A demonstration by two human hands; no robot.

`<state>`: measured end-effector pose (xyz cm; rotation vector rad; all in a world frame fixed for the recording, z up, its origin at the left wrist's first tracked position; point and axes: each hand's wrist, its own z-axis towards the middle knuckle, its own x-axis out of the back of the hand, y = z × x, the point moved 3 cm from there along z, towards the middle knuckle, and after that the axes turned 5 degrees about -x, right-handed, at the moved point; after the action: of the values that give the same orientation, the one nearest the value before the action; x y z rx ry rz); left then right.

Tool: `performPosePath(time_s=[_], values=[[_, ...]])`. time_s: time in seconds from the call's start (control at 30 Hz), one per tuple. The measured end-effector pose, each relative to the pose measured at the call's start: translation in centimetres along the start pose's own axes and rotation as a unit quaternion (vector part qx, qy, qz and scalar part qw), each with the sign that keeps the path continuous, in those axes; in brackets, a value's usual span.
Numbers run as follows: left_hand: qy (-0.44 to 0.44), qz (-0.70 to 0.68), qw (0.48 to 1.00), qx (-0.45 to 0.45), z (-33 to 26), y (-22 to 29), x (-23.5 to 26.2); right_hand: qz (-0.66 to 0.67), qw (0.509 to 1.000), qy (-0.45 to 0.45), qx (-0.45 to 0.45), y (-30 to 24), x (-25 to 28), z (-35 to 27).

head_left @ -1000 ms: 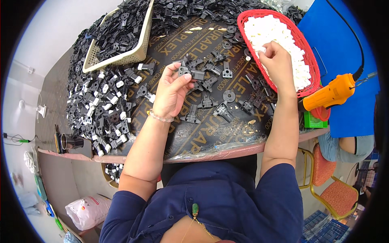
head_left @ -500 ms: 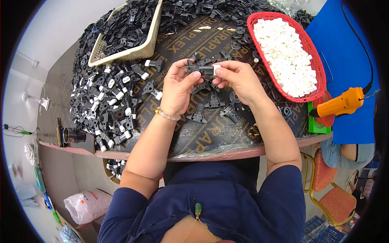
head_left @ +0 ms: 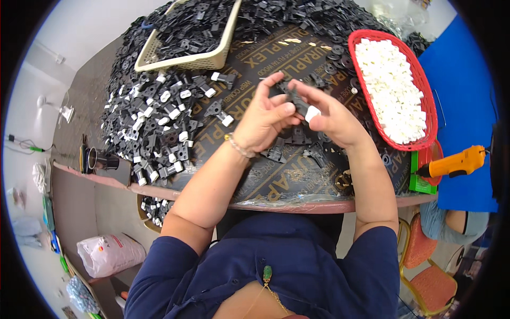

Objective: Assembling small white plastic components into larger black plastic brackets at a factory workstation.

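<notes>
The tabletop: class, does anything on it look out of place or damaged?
A small white piece lies outside the red basket, apart from the heap inside; pale, ragged patches suggest a damaged tabletop.

Dark top on the desk point(head_left: 276, 183), printed with tan lettering, edged in dull pink along the front, scuffed close to that edge. Across the far side and down the left, a thick heap of black parts point(head_left: 313, 16), with a cream basket point(head_left: 204, 63) set against it. At left, a dense scatter of white-capped black pieces point(head_left: 154, 125); just to its right, one capped piece point(head_left: 218, 111) by itself. At centre, partly covered, a few loose black fittings point(head_left: 276, 153). Toward the right, black discs point(head_left: 337, 57), a small white bit point(head_left: 354, 91) and a red oval basket point(head_left: 409, 146). Near the right end, a green box point(head_left: 422, 184); near the left, a dark cup point(head_left: 109, 161).
</notes>
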<state>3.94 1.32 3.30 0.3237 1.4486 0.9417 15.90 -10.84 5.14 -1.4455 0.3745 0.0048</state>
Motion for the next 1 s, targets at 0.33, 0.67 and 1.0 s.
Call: performPosePath(time_s=[0.33, 0.67, 1.0], values=[[0.093, -0.031, 0.990, -0.106, 0.6, -0.4, 4.2, -0.390, 0.909, -0.006, 0.146, -3.6, -12.7, 6.8], [0.128, -0.186, 0.965, -0.131, 1.1, 0.3, 9.0, -0.576, 0.769, 0.043, 0.274, -1.2, -17.3, 16.6], [0.268, 0.110, 0.938, -0.189, 1.2, 1.4, 5.4, -0.704, 0.704, 0.093, -0.023, 1.9, 0.9, 7.5]])
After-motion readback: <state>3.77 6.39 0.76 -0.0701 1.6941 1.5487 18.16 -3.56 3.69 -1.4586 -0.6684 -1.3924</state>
